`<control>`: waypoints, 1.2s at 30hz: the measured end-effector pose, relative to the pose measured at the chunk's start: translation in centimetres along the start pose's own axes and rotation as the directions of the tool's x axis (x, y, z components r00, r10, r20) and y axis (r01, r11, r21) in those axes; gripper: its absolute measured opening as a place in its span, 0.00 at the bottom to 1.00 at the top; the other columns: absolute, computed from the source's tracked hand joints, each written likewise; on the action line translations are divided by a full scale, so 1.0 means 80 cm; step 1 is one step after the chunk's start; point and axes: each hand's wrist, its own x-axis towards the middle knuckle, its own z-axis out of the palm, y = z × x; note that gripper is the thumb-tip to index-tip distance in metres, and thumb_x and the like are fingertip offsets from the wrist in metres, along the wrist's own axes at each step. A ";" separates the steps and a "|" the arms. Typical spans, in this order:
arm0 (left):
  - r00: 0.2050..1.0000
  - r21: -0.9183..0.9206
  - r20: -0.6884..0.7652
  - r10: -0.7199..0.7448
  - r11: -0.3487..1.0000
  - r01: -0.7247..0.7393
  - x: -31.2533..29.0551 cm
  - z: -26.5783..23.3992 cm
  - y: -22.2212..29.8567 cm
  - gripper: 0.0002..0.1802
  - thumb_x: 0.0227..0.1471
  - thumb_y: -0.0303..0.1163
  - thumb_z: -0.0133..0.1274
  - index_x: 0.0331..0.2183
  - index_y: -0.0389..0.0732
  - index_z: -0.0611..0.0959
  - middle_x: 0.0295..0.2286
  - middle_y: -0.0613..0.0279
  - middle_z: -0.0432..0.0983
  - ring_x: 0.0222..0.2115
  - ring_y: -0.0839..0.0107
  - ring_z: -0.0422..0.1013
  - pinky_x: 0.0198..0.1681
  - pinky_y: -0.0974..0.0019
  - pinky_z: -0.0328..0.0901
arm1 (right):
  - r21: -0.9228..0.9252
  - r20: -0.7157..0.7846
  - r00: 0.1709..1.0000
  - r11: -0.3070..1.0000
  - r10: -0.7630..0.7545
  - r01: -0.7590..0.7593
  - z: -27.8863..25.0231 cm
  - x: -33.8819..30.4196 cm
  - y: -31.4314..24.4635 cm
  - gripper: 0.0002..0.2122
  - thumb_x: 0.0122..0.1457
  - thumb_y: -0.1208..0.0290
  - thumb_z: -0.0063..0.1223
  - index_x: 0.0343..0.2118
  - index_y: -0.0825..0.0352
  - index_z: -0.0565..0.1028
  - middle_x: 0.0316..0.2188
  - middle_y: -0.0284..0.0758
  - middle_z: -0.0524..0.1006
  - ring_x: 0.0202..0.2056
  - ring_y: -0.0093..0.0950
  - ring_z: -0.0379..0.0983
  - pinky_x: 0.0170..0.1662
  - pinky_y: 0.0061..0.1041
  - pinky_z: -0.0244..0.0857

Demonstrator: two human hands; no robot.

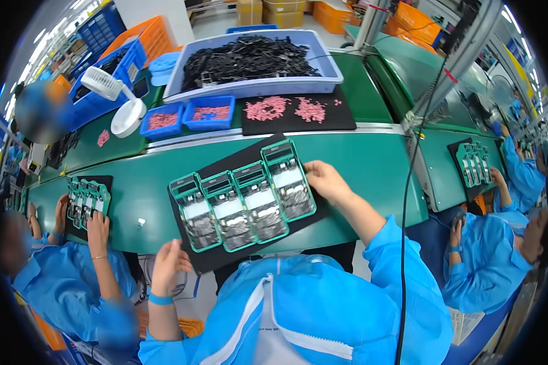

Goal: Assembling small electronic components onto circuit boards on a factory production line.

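A black mat (pixel 222 258) lies on the green conveyor belt (pixel 365 164) in front of me. On it sit several green-framed fixtures (pixel 243 198) side by side, each holding a white and grey part. My right hand (pixel 326 181) rests on the right edge of the rightmost fixture, fingers touching its green frame. My left hand (pixel 169 263) is at the mat's near left corner, fingers apart, touching the mat's edge. Both my sleeves are blue.
A large pale-blue bin of black parts (pixel 252 61) stands behind the belt. A black mat with pink pieces (pixel 298 112) and two small blue trays (pixel 189 115) lie before it. A white desk fan (pixel 119 100) stands left. Co-workers in blue handle similar fixtures at left (pixel 88 201) and right (pixel 475 164).
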 end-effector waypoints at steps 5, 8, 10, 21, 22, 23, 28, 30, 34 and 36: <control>0.842 -0.112 0.461 -0.280 0.923 0.368 -0.035 0.048 -0.010 0.21 0.60 0.40 0.44 0.40 0.27 0.70 0.30 0.41 0.75 0.31 0.51 0.76 0.33 0.59 0.74 | -0.376 -0.207 0.963 0.922 -0.175 0.087 -0.006 0.012 -0.023 0.24 0.62 0.53 0.37 0.31 0.73 0.76 0.29 0.48 0.77 0.33 0.43 0.74 0.40 0.37 0.65; 0.707 -0.119 0.616 -0.348 0.846 0.520 -0.047 0.088 -0.010 0.21 0.59 0.34 0.44 0.44 0.23 0.70 0.38 0.33 0.73 0.41 0.46 0.72 0.46 0.51 0.69 | -0.544 -0.172 0.954 0.831 -0.247 0.117 -0.017 0.063 -0.023 0.27 0.60 0.49 0.36 0.26 0.73 0.76 0.27 0.52 0.76 0.35 0.52 0.72 0.41 0.43 0.64; 0.594 -0.127 0.712 -0.374 0.764 0.633 -0.054 0.115 -0.019 0.24 0.60 0.34 0.43 0.47 0.20 0.67 0.42 0.33 0.70 0.45 0.46 0.70 0.51 0.50 0.64 | -0.532 -0.137 0.959 0.835 -0.250 0.141 -0.017 0.086 -0.034 0.29 0.59 0.46 0.36 0.25 0.72 0.77 0.25 0.52 0.76 0.35 0.50 0.73 0.40 0.42 0.66; 0.411 -0.158 0.836 -0.363 0.557 0.815 -0.041 0.177 -0.065 0.32 0.62 0.41 0.38 0.55 0.20 0.57 0.55 0.33 0.55 0.58 0.52 0.55 0.62 0.57 0.52 | -0.546 -0.116 0.819 0.725 -0.562 0.421 -0.025 0.101 -0.025 0.16 0.58 0.61 0.45 0.42 0.67 0.76 0.40 0.45 0.77 0.45 0.40 0.72 0.49 0.32 0.64; 0.478 -0.184 0.783 -0.397 0.587 0.789 -0.044 0.168 -0.060 0.33 0.61 0.40 0.41 0.54 0.20 0.57 0.54 0.31 0.55 0.57 0.49 0.56 0.61 0.56 0.52 | -0.615 -0.128 0.770 0.659 -0.626 0.433 -0.036 0.087 -0.013 0.15 0.57 0.66 0.48 0.43 0.68 0.75 0.44 0.46 0.74 0.49 0.41 0.69 0.51 0.31 0.63; 0.545 -0.247 0.735 -0.404 0.589 0.770 -0.044 0.157 -0.059 0.33 0.60 0.40 0.43 0.54 0.20 0.57 0.52 0.31 0.58 0.56 0.49 0.57 0.61 0.55 0.53 | -0.579 -0.230 0.742 0.701 -0.630 0.416 -0.041 0.070 -0.002 0.15 0.58 0.67 0.48 0.46 0.69 0.74 0.46 0.46 0.73 0.50 0.41 0.68 0.51 0.31 0.63; 0.800 -0.477 0.510 -0.316 0.671 0.568 -0.011 0.084 -0.069 0.23 0.57 0.33 0.46 0.47 0.24 0.69 0.41 0.34 0.71 0.46 0.49 0.70 0.51 0.52 0.66 | 0.084 -0.343 0.911 0.958 -0.231 0.274 -0.009 -0.040 0.058 0.24 0.65 0.66 0.40 0.59 0.74 0.56 0.60 0.47 0.58 0.61 0.35 0.54 0.62 0.30 0.48; 0.790 -0.393 0.538 -0.293 0.742 0.543 -0.001 0.075 -0.071 0.24 0.58 0.35 0.43 0.48 0.24 0.69 0.42 0.34 0.71 0.45 0.49 0.70 0.51 0.52 0.66 | -0.036 -0.378 0.861 0.935 -0.340 0.353 0.019 -0.059 0.073 0.24 0.64 0.67 0.41 0.59 0.77 0.55 0.58 0.50 0.60 0.60 0.37 0.56 0.61 0.32 0.50; 0.748 -0.158 0.554 -0.366 0.836 0.526 -0.035 0.089 -0.052 0.27 0.61 0.41 0.39 0.49 0.25 0.68 0.42 0.35 0.72 0.45 0.50 0.71 0.51 0.55 0.66 | 0.171 -0.406 0.879 0.924 -0.250 0.342 0.037 -0.045 0.028 0.24 0.64 0.64 0.41 0.59 0.74 0.56 0.58 0.49 0.60 0.60 0.35 0.57 0.60 0.28 0.50; 0.709 -0.112 0.564 -0.423 0.812 0.573 -0.040 0.105 -0.059 0.29 0.61 0.43 0.40 0.50 0.26 0.67 0.43 0.36 0.72 0.45 0.51 0.71 0.51 0.55 0.66 | 0.215 -0.332 0.916 0.928 -0.224 0.304 0.023 -0.019 0.031 0.25 0.64 0.61 0.41 0.58 0.74 0.58 0.58 0.48 0.61 0.59 0.36 0.57 0.60 0.28 0.51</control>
